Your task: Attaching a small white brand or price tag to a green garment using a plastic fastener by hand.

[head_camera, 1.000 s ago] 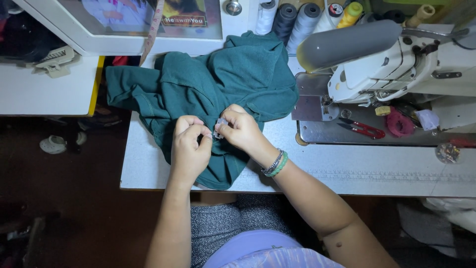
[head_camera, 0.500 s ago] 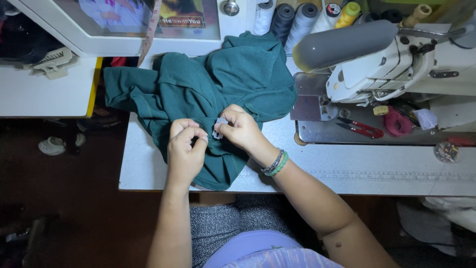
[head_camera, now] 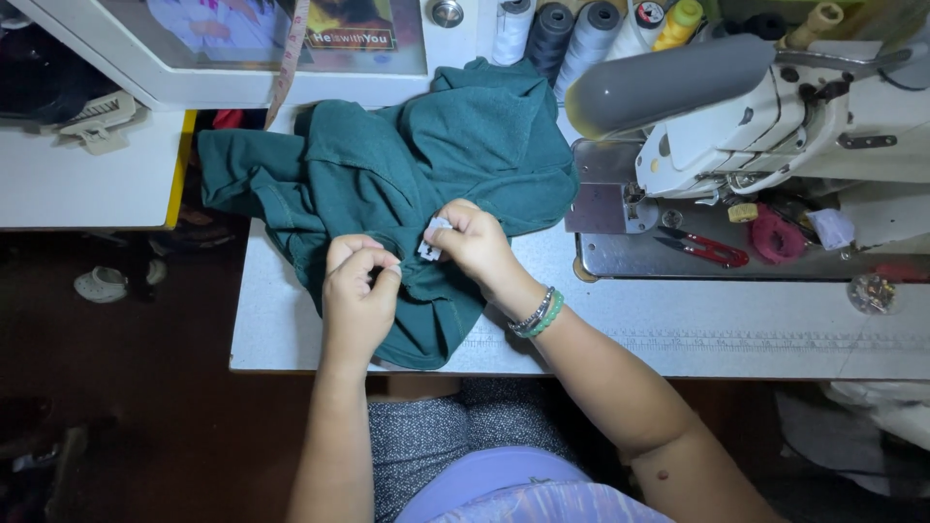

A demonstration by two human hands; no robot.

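While rumpled teal knit garment (head_camera: 387, 184) lies | left hand (head_camera: 356, 302) fingers pinch fabric | right hand (head_camera: 477, 244) clamps small label (head_camera: 432, 238)

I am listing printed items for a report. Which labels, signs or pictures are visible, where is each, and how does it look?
Small label: pinched in the right hand over the green garment; pale grey-white, rectangular.
Printed picture: top left, on a white-framed surface; rectangular, mixed colours.
Spool label: top centre, on a thread spool; round, white and red.

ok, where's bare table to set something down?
Bare table: the front strip right of the right hand, below the sewing machine. Small patch left of the teal garment. Crowded: machine bed with red snips, thread cones.
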